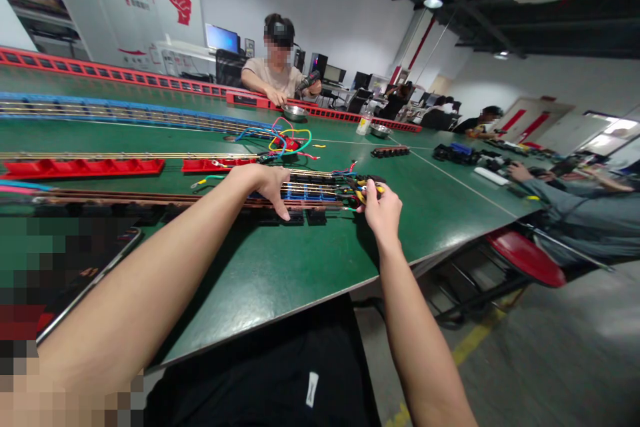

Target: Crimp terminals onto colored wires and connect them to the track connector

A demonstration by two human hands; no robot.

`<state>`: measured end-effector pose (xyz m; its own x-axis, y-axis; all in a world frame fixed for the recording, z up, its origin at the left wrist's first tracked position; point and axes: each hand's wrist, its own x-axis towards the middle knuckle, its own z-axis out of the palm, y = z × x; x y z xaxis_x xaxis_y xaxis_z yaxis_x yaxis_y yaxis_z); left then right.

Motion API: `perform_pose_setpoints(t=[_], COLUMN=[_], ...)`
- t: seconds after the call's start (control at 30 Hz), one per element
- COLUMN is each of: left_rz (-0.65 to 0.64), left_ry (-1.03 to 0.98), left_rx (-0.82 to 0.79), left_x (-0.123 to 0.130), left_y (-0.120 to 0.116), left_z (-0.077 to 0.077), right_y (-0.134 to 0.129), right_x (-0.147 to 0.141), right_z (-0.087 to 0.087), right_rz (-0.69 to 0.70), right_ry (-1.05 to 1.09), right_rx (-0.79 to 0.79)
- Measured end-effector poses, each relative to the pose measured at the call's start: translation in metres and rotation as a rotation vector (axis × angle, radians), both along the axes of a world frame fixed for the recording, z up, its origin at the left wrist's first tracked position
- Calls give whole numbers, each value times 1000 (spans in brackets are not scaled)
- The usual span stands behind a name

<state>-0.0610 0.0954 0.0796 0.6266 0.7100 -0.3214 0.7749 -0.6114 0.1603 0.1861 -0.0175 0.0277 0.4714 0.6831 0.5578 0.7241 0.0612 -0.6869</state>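
My left hand (267, 188) lies with thumb and fingers apart over a long conductor rail (220, 199), which has copper-coloured bars and black and blue holders. It presses on the rail near its right end. There, my right hand (384, 210) is closed, thumb against fingers, around a yellow-and-black tool (379, 190) that looks like pliers; its tip is lost among short wires. A green wire with a ring terminal (203, 183) sticks out left of my left hand.
Behind are red holder strips (85, 167), a blue rail (125, 110) and coloured wires (295, 140). Metal bowls (295, 113) and a bottle (365, 121) stand farther back. A person (277, 73) sits opposite; another person's sleeve (580, 207) is at right. A phone (95, 273) lies lower left.
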Motion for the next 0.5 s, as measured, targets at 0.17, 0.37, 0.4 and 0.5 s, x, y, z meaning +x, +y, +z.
perform_pose_setpoints(t=[0.17,0.37,0.4,0.5], left_rz=[-12,8,11,12], left_ry=[-21,-24,-24,-26], left_rx=[-14,22,22,17], left_x=[1,1,1,1], left_y=[2,2,2,3], left_z=[0,-1,-1,-2], right_y=[5,9,9,7], right_x=[4,5,5,4], right_z=[-3,-11,-11,-13], right_rz=[16,102,126,210], right_ry=[121,279,309,375], right_rx=[13,26,41,71])
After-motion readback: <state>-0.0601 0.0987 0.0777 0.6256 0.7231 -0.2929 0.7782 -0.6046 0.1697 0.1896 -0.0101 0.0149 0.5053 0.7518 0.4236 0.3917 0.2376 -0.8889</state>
